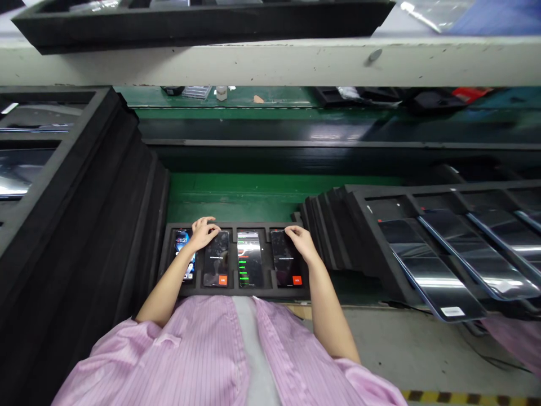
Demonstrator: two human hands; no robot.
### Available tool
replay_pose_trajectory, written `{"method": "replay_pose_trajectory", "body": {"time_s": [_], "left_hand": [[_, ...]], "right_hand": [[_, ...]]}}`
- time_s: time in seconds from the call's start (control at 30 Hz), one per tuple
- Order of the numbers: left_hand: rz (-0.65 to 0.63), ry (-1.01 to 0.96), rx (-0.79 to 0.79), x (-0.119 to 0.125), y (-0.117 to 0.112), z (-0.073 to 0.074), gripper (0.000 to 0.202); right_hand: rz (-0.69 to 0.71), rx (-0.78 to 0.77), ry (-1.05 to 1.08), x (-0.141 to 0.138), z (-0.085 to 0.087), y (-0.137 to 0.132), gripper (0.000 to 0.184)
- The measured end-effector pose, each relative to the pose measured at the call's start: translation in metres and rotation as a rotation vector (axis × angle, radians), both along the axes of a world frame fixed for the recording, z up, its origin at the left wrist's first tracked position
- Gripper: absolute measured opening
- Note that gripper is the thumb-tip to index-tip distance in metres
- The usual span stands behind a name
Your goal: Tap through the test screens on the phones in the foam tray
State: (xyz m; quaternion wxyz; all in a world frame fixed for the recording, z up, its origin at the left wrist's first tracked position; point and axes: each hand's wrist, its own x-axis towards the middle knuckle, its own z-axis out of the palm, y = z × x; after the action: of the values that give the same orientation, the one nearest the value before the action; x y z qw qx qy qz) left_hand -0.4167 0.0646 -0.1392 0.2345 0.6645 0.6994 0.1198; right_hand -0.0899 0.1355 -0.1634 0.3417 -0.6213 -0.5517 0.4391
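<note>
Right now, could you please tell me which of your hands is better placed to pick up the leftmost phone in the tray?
Probably the left hand: it rests by the leftmost phone, its wrist crossing it. The right hand sits at the far end of the tray.

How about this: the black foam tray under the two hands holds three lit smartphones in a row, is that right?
No. The black foam tray holds four lit smartphones in a row, not three, under the left hand and right hand; the head view shows it.

4 phones [249, 257] lie side by side in a tray [169, 265] between 2 tray stacks [76, 225].
</note>
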Motion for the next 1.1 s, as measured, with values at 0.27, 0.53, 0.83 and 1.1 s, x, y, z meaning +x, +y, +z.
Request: {"method": "replay_pose_trajectory", "body": {"time_s": [0.27, 0.53, 0.83, 1.1], "left_hand": [[0.034, -0.040, 0.011, 0.000, 0.001, 0.001, 0.014], [0.055, -0.069, 0.013, 0.001, 0.002, 0.001, 0.013], [0.055, -0.075, 0.012, 0.000, 0.002, 0.002, 0.012], [0.063, -0.077, -0.001, 0.000, 0.005, 0.004, 0.012]], "right_hand": [[0.001, 0.024, -0.008, -0.002, 0.003, -0.002, 0.046], [0.014, 0.065, -0.030, -0.001, 0.004, -0.004, 0.050], [0.023, 0.088, -0.062, -0.001, 0.008, -0.010, 0.042], [0.034, 0.099, -0.064, -0.002, 0.010, -0.009, 0.037]]}}
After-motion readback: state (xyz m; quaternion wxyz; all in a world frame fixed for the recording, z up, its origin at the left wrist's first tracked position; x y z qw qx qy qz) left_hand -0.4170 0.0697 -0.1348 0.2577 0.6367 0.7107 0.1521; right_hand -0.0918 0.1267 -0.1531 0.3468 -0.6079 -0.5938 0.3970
